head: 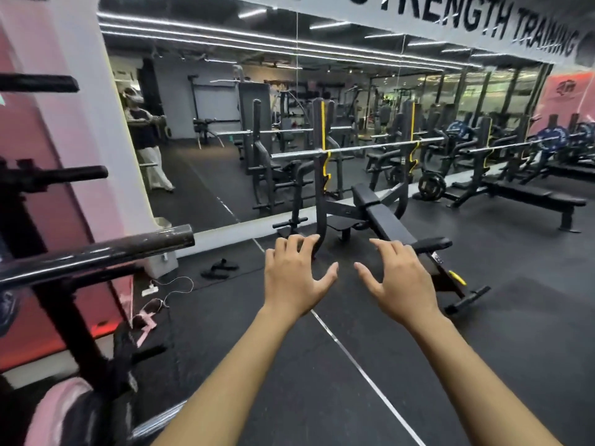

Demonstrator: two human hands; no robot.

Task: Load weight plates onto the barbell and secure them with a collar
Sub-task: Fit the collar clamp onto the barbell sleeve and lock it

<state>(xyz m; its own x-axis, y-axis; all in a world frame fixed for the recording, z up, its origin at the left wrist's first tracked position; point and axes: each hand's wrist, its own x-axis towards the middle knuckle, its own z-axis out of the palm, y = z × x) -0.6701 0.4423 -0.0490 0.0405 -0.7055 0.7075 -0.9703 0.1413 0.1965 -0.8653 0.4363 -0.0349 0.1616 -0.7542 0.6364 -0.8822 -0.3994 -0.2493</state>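
In the lower half of the frame our two bare forearms reach forward over the black rubber floor (322, 397), which a thin pale line crosses diagonally. Our left hand (294, 278) and right hand (399, 281) hover palm-down near the centre, side by side and apart; each grip is spread, the fingers loosely bent, and holds nothing. At the left edge, close to us, blurred black pegs of a storage rack (96, 252) jut rightward, the lowest one thick and scuffed. On the floor below it lie a white power strip (150, 290) with its cable and a pair of black sandals (219, 268). Just beyond our fingertips stands a black bench press station (380, 220) with yellow-trimmed uprights, and the barbell (370, 148) rests across its hooks in the middle of the frame; its near sleeve looks bare of plates. To the right a weight plate (432, 186) sits low beside another bench, and blue plates (552, 140) show on a farther bar. A wall mirror (209, 123) fills the background, reflecting a person at upper left. Above it, a banner (483, 24) reads "…RENGTH TRAINING" in black letters.
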